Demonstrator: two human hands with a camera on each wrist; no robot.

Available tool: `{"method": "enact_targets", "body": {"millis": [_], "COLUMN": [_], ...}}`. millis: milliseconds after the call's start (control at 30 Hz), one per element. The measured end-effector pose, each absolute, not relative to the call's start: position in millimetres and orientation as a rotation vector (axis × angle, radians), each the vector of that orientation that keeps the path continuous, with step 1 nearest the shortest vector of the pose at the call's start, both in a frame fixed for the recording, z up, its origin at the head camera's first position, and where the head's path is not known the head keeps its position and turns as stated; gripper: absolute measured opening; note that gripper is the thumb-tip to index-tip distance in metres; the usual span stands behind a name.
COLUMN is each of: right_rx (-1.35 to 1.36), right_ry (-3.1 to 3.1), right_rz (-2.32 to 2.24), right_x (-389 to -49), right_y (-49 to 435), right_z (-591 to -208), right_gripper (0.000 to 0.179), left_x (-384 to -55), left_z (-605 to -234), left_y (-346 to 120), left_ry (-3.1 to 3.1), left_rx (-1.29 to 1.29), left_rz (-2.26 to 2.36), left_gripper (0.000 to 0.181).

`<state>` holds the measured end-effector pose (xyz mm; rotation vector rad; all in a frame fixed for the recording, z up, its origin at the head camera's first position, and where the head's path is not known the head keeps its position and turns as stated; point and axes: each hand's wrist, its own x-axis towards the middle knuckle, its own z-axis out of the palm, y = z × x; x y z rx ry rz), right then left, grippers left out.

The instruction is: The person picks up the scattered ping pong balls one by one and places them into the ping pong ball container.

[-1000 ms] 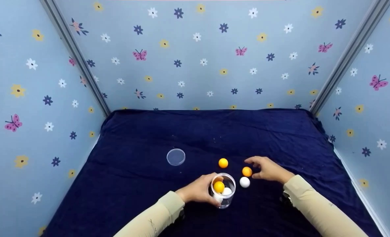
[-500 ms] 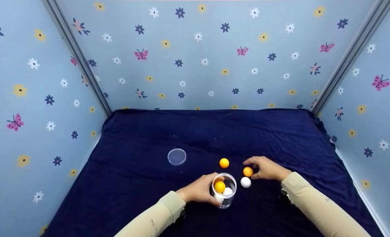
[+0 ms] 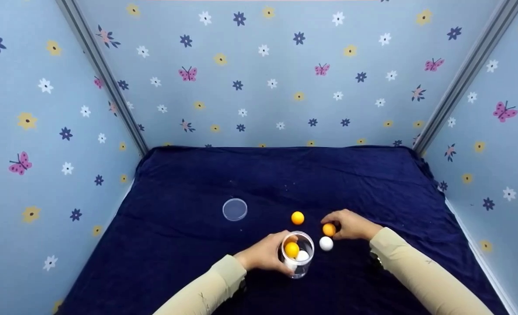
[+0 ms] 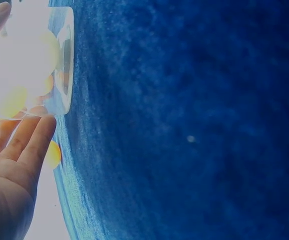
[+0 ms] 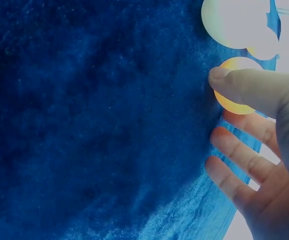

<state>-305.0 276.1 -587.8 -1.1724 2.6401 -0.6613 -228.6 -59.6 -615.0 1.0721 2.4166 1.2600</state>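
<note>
My left hand [image 3: 265, 253] grips a clear plastic jar [image 3: 301, 272] from its left side. Inside the jar are an orange ping-pong ball [image 3: 291, 250] and white balls [image 3: 302, 256]. In the left wrist view, glare washes out much of the jar wall [image 4: 67, 60]. To the right of the jar, my right hand [image 3: 356, 225] has its thumb and index finger around an orange ping-pong ball [image 3: 328, 229] on the cloth. The thumb [image 5: 244, 90] lies across this ball in the right wrist view, while the other fingers are spread below.
A loose white ball [image 3: 326, 243] lies just in front of the pinched one. Another orange ball [image 3: 297, 218] rests behind the jar. Farther left lies a round clear lid [image 3: 234, 209]. Dark blue cloth [image 3: 189, 245] covers the table, with patterned walls [image 3: 259, 87] on three sides.
My right hand has moved slightly left, bringing its thumb and index finger closer around the orange ball. The left hand and jar stay in place.
</note>
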Motion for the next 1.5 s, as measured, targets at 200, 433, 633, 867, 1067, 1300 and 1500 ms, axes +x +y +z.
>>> {"method": "enact_targets", "body": {"millis": [200,433,633,867,1067,1300,1500], "right_rx": [-1.173,-1.192,-1.227,-1.168,-1.046,-0.991,-0.901], "right_ry": [2.642,2.646,2.655,2.712,2.754,2.780,2.789], "right_rz": [-0.664,-0.672,-0.714,-0.797,-0.852,-0.992,-1.060], "right_x": [-306,-305,-305,-307,-306,-305,-304], "right_y": [275,275,276,279,280,282,285], "right_z": [-589,-590,-590,-587,-581,-574,-573], "right_gripper": [0.046,0.041,0.039,0.043,0.046,0.047,0.048], "left_x": [-229,-228,-228,-228,-228,-229,-228], "left_z": [-616,-615,-615,-615,-615,-615,-614], "left_y": [-60,-60,-60,-60,-60,-60,-60], "left_ry": [2.420,2.408,2.410,2.426,2.411,2.405,2.420], "left_rx": [1.070,1.059,1.063,1.069,1.065,1.060,1.058], "left_rz": [1.252,1.268,1.267,1.250,1.266,1.259,1.247], "left_gripper": [0.077,0.081,0.082,0.082,0.082,0.081,0.082]}}
